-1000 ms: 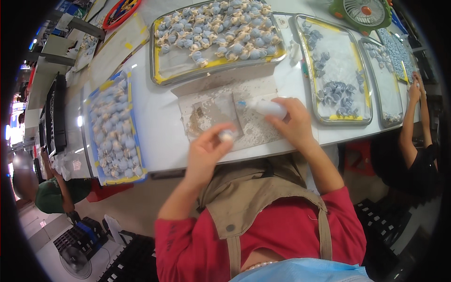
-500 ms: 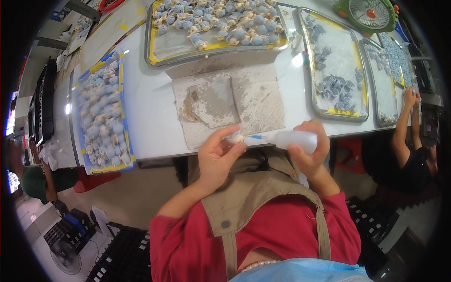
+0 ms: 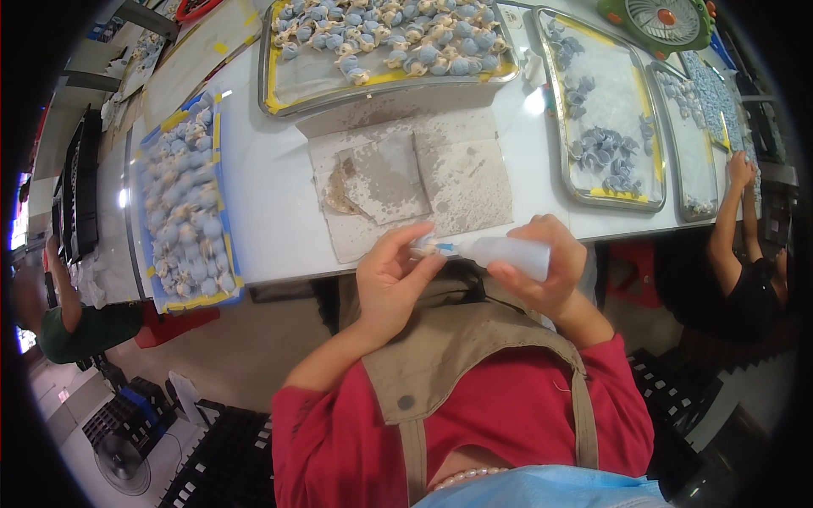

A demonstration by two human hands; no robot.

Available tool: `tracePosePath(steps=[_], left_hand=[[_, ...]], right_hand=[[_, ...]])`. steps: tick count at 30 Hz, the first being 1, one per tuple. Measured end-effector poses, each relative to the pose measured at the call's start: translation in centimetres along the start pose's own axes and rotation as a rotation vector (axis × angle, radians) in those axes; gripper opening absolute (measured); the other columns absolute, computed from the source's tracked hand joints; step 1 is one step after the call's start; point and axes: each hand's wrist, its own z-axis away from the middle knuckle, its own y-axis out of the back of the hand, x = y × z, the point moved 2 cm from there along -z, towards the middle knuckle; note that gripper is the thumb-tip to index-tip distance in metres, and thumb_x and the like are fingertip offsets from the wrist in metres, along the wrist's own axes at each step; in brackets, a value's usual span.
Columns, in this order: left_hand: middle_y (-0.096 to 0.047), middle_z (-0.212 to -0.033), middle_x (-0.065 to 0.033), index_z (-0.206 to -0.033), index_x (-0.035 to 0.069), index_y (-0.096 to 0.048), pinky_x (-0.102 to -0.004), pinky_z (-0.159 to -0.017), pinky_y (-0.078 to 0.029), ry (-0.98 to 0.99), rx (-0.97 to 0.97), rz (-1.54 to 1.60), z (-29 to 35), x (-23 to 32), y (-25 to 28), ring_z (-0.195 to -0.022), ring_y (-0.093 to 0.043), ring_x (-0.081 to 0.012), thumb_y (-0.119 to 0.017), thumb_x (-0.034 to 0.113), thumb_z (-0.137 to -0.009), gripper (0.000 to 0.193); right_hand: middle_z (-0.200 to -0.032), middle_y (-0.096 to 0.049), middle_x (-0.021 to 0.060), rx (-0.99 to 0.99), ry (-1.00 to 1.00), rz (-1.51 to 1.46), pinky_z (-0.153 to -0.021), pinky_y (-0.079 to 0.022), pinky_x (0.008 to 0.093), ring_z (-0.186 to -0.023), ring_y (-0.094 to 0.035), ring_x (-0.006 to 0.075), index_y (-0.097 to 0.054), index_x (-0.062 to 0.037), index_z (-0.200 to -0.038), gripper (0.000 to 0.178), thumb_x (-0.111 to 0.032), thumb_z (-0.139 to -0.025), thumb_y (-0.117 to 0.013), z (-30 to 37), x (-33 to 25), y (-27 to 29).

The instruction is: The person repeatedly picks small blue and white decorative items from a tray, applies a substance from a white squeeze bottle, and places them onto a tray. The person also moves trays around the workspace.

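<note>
My left hand [image 3: 395, 269] pinches a small blue-and-cream figurine [image 3: 421, 246] between thumb and fingers, just off the table's front edge. Around a translucent white squeeze bottle [image 3: 518, 256] the fingers of my right hand [image 3: 555, 267] are wrapped. The bottle lies nearly level, and its blue nozzle tip [image 3: 444, 247] points left, at or touching the figurine. Exactly where the tip meets it is too small to tell. Beyond my hands, stained cardboard [image 3: 464, 182] lies on the white table.
A metal tray [image 3: 385, 85] of similar figurines stands at the back. To the left is a blue tray [image 3: 222, 161] full of them. Another tray [image 3: 605, 97] on the right holds grey-blue cup-shaped pieces. A green fan [image 3: 665, 25] stands far right. Co-workers sit at both sides.
The bottle in my right hand has moved left, bringing its nozzle to the figurine. My left hand has barely moved. The co-worker on the left has raised an arm.
</note>
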Motion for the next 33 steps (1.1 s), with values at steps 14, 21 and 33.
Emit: tracePosePath(steps=[14,21,33], left_hand=[[-0.057,-0.106,-0.0119,-0.115,-0.004,-0.047,-0.0231,-0.076,-0.048,0.024,-0.007,0.029,-0.2,0.5,-0.1,-0.084,-0.058,-0.0128,-0.057,-0.005,-0.082,0.034],[-0.057,-0.106,-0.0124,-0.115,-0.004,-0.047,-0.0242,-0.077,-0.049,0.027,-0.011,0.043,-0.2,0.5,-0.2,-0.084,-0.059,-0.0134,-0.057,-0.004,-0.083,0.034],[-0.057,-0.110,-0.0159,-0.115,-0.003,-0.046,-0.0243,-0.073,-0.049,0.005,0.048,0.084,-0.3,0.3,0.9,-0.083,-0.060,-0.0159,-0.057,0.000,-0.083,0.035]], right_hand=[[-0.068,-0.059,0.0081,0.033,-0.042,0.007,-0.048,-0.045,0.0240,-0.055,-0.059,0.0142,-0.058,0.0003,-0.081,0.029,-0.014,-0.066,-0.078,-0.2,0.5,0.4],[-0.069,-0.059,0.0078,0.030,-0.062,-0.002,-0.049,-0.045,0.0241,-0.057,-0.059,0.0140,-0.058,-0.0006,-0.082,0.028,-0.012,-0.066,-0.078,-0.2,0.5,0.2],[-0.079,-0.059,0.0052,0.183,-0.333,-0.191,-0.061,-0.044,0.0219,-0.068,-0.055,0.0095,-0.054,-0.0016,-0.091,0.021,-0.010,-0.076,-0.068,-0.3,2.8,-0.5]])
